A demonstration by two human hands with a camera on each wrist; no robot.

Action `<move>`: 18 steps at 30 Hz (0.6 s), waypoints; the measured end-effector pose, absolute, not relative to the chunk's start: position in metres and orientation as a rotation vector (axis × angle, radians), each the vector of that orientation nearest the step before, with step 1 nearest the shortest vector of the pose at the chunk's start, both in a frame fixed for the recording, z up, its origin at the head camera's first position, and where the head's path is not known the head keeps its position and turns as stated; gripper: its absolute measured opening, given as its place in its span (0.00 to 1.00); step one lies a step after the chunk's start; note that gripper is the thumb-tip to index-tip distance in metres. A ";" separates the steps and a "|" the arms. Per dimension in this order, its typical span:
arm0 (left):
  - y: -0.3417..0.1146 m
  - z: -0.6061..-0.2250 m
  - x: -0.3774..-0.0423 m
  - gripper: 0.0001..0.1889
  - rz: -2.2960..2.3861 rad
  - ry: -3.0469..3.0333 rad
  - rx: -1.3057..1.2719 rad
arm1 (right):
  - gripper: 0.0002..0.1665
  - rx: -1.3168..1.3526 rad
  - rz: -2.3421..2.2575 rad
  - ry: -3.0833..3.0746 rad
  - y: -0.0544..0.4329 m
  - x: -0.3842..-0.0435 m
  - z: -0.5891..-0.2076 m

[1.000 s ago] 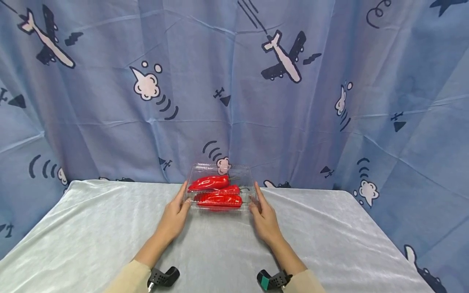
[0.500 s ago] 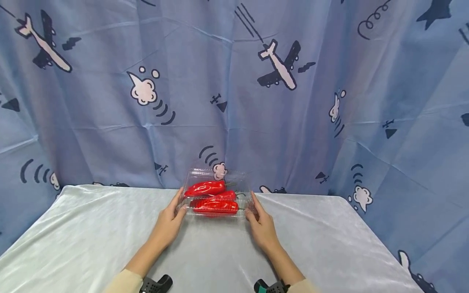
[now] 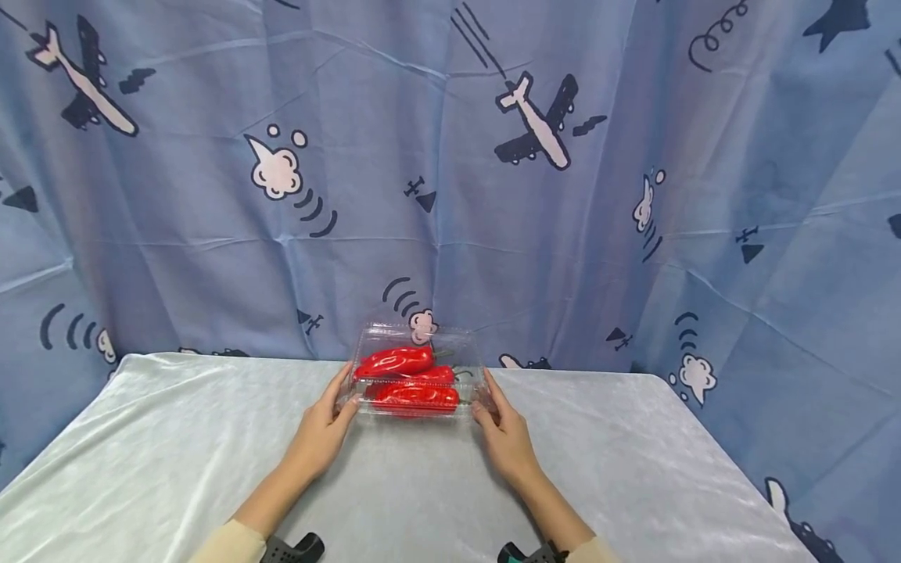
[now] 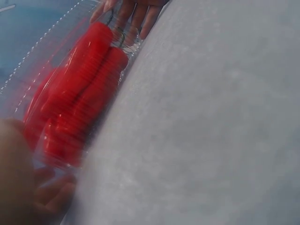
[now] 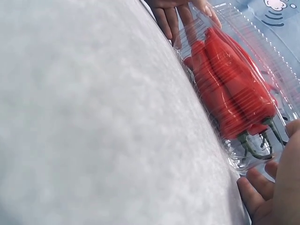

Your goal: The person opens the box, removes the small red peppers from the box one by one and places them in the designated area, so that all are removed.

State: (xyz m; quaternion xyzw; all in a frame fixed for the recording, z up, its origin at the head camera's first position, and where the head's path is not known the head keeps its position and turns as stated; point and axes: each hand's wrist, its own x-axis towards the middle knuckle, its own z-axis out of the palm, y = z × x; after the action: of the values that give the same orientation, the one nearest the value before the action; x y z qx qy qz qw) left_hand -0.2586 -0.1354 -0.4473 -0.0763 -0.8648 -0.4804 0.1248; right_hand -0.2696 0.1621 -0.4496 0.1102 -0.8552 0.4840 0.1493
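A clear plastic clamshell box [image 3: 457, 342] is held between the two hands near the table's far edge. Several long red peppers [image 3: 394, 362] lie inside it, their green stems [image 5: 248, 149] toward the right end. The left hand [image 3: 322, 434] grips the left end, its thumb at the near corner. At the opposite end, the right hand [image 3: 508, 446] grips the box the same way. Both wrist views show fingers curled under the ends. The box's ribbed lid [image 5: 229, 18] lies over the peppers.
A pale velvety cloth [image 3: 415, 485] covers the table. Behind it hangs a blue curtain [image 3: 366, 195] printed with airplanes and clouds. Dark straps [image 3: 292, 550] sit at the wrists, below beige sleeves [image 3: 228, 543].
The head view has shifted slightly, so the whole scene appears a little lower and further left. Both hands keep their grip on the box.
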 end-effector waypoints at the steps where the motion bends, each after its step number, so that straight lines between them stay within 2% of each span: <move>1: -0.135 -0.447 -0.258 0.32 -1.405 -2.518 -0.224 | 0.36 0.319 1.393 -2.459 0.162 -0.269 -0.450; 18: -0.135 -0.447 -0.235 0.34 -1.458 -2.529 -0.204 | 0.37 0.357 1.395 -2.493 0.171 -0.247 -0.448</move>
State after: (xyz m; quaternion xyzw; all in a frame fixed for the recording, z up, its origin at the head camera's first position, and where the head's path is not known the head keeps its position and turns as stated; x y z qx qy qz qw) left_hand -0.2350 -0.1351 -0.4474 -0.0695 -0.8592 -0.4953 0.1076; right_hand -0.2472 0.1708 -0.4481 0.1231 -0.8584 0.4805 0.1307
